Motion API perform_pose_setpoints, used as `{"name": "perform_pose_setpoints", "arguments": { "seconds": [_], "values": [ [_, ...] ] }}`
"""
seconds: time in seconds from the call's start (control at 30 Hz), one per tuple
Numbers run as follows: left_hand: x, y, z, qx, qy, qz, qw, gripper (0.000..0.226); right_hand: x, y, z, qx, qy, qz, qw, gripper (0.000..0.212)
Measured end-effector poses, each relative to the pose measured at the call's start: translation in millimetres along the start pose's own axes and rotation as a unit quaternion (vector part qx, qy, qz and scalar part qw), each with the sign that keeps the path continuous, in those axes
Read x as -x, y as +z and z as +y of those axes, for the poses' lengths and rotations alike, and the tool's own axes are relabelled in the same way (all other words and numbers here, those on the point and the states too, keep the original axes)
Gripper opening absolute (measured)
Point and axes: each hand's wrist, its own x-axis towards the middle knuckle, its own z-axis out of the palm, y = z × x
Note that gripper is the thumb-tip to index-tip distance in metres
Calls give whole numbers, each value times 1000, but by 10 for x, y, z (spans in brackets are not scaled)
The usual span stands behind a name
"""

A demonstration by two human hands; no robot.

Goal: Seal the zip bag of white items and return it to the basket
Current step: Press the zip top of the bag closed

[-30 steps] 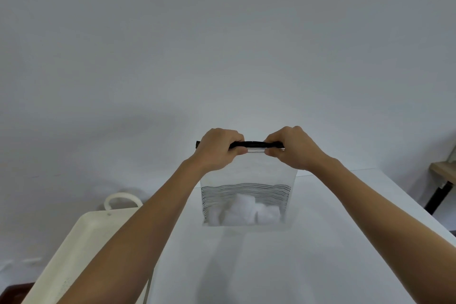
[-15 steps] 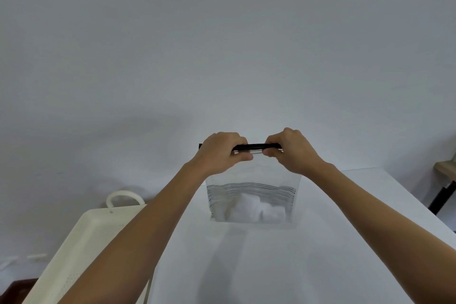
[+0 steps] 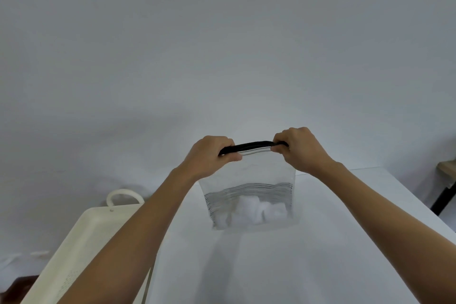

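A clear zip bag [image 3: 249, 180] with thin dark stripes stands upright on the white table [image 3: 283, 266], white items [image 3: 251, 212] lying in its bottom. Its black zip strip [image 3: 251, 146] runs along the top and bows slightly upward. My left hand [image 3: 209, 155] pinches the strip's left end and my right hand [image 3: 299, 149] pinches its right end. The cream basket [image 3: 81, 242] with a loop handle [image 3: 123, 196] sits at the left, beside the table, partly hidden by my left forearm.
A plain grey wall fills the upper view. At the far right edge a wooden surface [image 3: 447, 166] on a black leg [image 3: 441, 198] stands beyond the table's corner. White table surface extends in front of the bag.
My hands have slid apart along the black zip strip, the right hand going further right. More of the strip shows between them and it now arches.
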Motion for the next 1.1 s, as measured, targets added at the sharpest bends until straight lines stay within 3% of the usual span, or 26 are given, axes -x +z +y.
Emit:
{"name": "perform_pose_setpoints", "arguments": {
  "seconds": [0.1,0.3,0.57,0.63,0.77,0.9,1.0,1.1],
  "values": [
    [91,-76,-189,17,-24,-28,999,21,38,-103,194,-41,40,4,998,11],
    [181,-66,-401,67,-51,-8,996,18,139,-74,327,-46,26,-128,990,10],
    [203,-35,-459,165,-76,7,983,6,111,78,377,-14,26,-47,998,16],
    [242,-39,-513,196,-86,1,977,12,129,45,445,-29,38,-35,998,13],
    [321,24,-567,197,-94,5,976,11,198,54,487,-41,48,-89,994,10],
    [359,96,-581,227,-92,42,969,9,196,99,450,-15,48,-75,996,13],
    [469,203,-554,372,-123,82,917,5,177,74,380,-25,11,-48,998,12],
    [677,461,-575,502,-168,65,846,40,186,46,312,-121,3,-64,991,14]
  ]
}}
